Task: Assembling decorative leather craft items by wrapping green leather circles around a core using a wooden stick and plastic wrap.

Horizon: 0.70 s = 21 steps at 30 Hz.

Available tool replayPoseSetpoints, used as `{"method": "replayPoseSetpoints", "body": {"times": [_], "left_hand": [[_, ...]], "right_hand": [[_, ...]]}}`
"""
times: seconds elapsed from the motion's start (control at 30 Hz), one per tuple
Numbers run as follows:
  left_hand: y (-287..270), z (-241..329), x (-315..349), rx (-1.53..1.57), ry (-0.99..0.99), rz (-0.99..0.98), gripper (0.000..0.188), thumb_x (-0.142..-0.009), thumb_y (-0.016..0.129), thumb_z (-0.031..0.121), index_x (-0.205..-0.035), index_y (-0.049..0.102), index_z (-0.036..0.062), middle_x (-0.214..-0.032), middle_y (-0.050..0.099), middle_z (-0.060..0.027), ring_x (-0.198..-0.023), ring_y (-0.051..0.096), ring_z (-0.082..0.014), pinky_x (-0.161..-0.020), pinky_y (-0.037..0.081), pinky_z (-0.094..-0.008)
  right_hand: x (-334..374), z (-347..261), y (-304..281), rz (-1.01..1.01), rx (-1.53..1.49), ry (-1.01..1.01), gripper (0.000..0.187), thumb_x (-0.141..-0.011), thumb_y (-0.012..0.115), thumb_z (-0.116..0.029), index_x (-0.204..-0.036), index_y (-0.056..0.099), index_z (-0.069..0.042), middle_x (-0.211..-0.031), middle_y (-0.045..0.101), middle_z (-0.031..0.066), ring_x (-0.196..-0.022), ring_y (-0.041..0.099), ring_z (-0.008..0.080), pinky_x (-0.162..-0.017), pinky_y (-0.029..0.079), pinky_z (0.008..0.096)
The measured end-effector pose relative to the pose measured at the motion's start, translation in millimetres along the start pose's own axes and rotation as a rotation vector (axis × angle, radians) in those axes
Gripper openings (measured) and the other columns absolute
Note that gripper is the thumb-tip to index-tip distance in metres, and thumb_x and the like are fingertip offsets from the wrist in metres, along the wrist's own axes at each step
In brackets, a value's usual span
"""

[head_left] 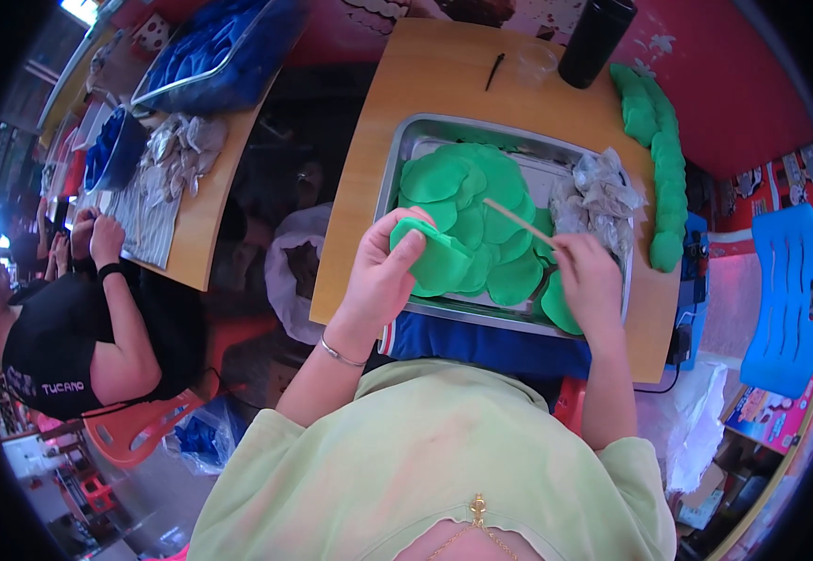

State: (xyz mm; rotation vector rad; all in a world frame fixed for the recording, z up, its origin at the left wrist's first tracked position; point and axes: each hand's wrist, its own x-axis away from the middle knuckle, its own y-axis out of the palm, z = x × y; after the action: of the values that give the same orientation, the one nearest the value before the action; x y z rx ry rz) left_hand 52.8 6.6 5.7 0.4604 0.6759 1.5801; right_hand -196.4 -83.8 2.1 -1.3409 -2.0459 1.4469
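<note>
Left hand (380, 273): fingers closed, thumb on top, pinching a green piece (436, 251) above the near left part of the tray.
Right hand (590, 285): fingers closed on a thin stick (519, 222), whose free end points left over the pile.
Pile of green discs (467, 182): overlapping in the metal tray (390, 178), mostly left and centre; the right hand partly covers the near right ones.
Plastic bags (598, 196): crumpled along the tray's right side, just beyond the right hand, taking up that end.
Green strand (668, 182): rounded segments along the right edge of the tabletop (355, 201), outside the tray.
Far end: black cylinder (597, 42), clear cup (537, 62) and a small dark rod (494, 72), all clear of the hands.
Left aisle: white sack (280, 271) beside the tabletop.
Neighbouring table (199, 234): blue tub (119, 150), more bags (178, 150) and a bin of blue material (203, 47); a seated person (61, 346) in black works there.
Right side: blue stool (785, 299), well apart from the tray.
</note>
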Motion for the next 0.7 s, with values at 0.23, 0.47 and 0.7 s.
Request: {"method": "replayPoseSetpoints", "body": {"times": [0.23, 0.47, 0.7], "left_hand": [[4, 7, -2, 0.030, 0.033, 0.083, 0.018, -0.097, 0.050, 0.020, -0.094, 0.054, 0.0029, -0.095, 0.050, -0.0051, -0.082, 0.052, -0.0104, -0.071, 0.046, -0.0241], [-1, 8, -1, 0.071, 0.039, 0.002, 0.014, -0.093, 0.057, 0.013, -0.103, 0.058, 0.0019, -0.096, 0.056, 0.0003, -0.087, 0.053, -0.0067, -0.076, 0.045, -0.0221], [18, 14, 1, -0.418, 0.141, -0.166, 0.017, -0.094, 0.055, 0.017, -0.097, 0.059, 0.0008, -0.090, 0.053, -0.0015, -0.083, 0.046, -0.0082, -0.072, 0.037, -0.0214]], "right_hand": [[5, -42, -41, 0.141, -0.298, -0.013, 0.018, -0.080, 0.066, 0.000, -0.097, 0.067, -0.007, -0.079, 0.057, 0.0073, -0.064, 0.057, 0.0173, -0.054, 0.044, 0.0278], [9, -48, -40, 0.155, -0.263, -0.146, 0.023, -0.076, 0.069, 0.001, -0.097, 0.069, -0.008, -0.077, 0.057, 0.0061, -0.062, 0.057, 0.0179, -0.053, 0.044, 0.0276], [9, -59, -27, 0.109, -0.329, -0.144, 0.023, -0.075, 0.070, 0.001, -0.096, 0.068, -0.007, -0.077, 0.058, 0.0075, -0.062, 0.058, 0.0195, -0.053, 0.045, 0.0292]]}}
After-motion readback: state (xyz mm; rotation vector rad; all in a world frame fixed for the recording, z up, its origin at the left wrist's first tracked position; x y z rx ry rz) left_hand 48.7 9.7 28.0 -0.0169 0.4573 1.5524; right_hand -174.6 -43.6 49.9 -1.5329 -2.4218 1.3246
